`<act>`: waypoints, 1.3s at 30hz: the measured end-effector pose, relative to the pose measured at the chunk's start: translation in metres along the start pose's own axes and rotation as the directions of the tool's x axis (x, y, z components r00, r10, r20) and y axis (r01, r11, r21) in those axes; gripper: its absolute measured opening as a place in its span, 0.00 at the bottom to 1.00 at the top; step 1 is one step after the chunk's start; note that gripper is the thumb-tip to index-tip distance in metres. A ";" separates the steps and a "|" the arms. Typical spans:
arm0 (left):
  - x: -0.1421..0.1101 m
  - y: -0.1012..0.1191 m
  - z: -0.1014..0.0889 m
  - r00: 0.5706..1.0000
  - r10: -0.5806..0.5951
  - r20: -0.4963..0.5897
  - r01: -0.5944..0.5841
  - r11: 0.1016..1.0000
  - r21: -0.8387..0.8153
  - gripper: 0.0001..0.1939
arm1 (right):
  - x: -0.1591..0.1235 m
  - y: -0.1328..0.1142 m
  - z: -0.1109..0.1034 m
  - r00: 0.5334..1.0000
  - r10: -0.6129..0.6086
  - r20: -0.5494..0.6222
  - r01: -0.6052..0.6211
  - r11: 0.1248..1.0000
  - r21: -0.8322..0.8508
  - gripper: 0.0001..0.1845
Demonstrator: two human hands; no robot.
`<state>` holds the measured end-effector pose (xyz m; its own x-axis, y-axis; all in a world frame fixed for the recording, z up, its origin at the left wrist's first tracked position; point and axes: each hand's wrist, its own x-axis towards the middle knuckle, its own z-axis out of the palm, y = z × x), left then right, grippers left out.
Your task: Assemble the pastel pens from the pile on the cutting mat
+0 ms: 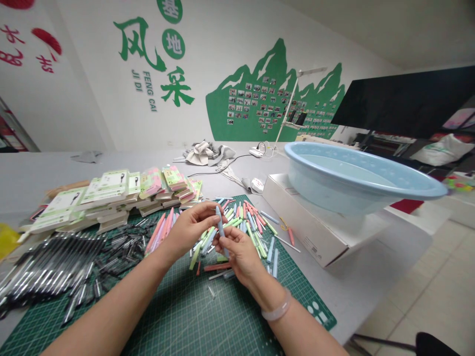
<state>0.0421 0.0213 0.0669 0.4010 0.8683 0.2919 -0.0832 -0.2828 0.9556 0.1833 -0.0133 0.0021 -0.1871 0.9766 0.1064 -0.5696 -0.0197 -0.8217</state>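
**Slim barrel held in two hands above loose parts**

Both hands are occupied. The left hand (195,225) pinches the upper end of a slim, light-blue, plastic-looking pen barrel (220,222) between thumb and fingertips; the right hand (241,252) pinches its lower part. The barrel stands nearly upright between the hands, above a green gridded cutting mat (193,324) on the grey bench (356,282).

Beyond the hands lies a loose heap of pink, green and blue pen parts (256,217). Left of the left hand lie black-and-clear pens (63,267) in a row, with stacked white-and-green cartons (107,185) behind. Right of the right hand, a pale-blue oval plastic basin (326,190) rests on a white cardboard box (315,232).

Findings on risk: should either pinch slacken, the barrel could slip into the heap and be hard to single out among like-coloured parts. A low sweep of the right hand could scatter the pieces beneath it. The small clear piece (211,292) nearer the wearer than the hands appears liable to roll if brushed.
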 end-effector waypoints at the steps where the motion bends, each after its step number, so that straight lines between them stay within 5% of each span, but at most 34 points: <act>1: 0.000 0.000 0.000 1.000 0.009 0.004 -0.009 1.000 0.000 0.09 | 0.000 0.000 0.000 1.000 -0.006 0.009 0.006 1.000 -0.009 0.06; 8: -0.001 0.005 -0.003 1.000 0.022 -0.016 -0.022 1.000 0.012 0.08 | -0.001 -0.004 0.003 0.993 0.034 0.110 -0.028 0.998 -0.056 0.15; 16: 0.002 0.003 -0.005 0.995 -0.012 -0.103 0.006 0.998 -0.054 0.11 | -0.002 -0.004 -0.001 0.988 0.030 0.154 -0.024 0.999 -0.043 0.09; 22: -0.002 0.009 -0.008 0.990 0.031 -0.140 -0.042 0.996 -0.076 0.10 | 0.000 -0.006 -0.003 0.993 -0.023 0.118 0.029 0.998 -0.048 0.11; 28: -0.002 0.014 -0.002 0.999 0.035 -0.017 -0.035 0.999 0.033 0.09 | 0.000 -0.005 -0.006 0.999 -0.022 0.035 0.026 0.992 -0.126 0.08; 39: -0.001 0.003 -0.004 0.999 -0.036 -0.020 0.034 0.994 -0.100 0.13 | 0.002 -0.004 -0.007 1.000 -0.013 -0.013 0.011 0.993 -0.115 0.08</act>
<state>0.0379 0.0214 0.0701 0.3850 0.8862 0.2577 -0.1600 -0.2109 0.9643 0.1911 -0.0100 0.0019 -0.1693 0.9795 0.1093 -0.4759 0.0158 -0.8793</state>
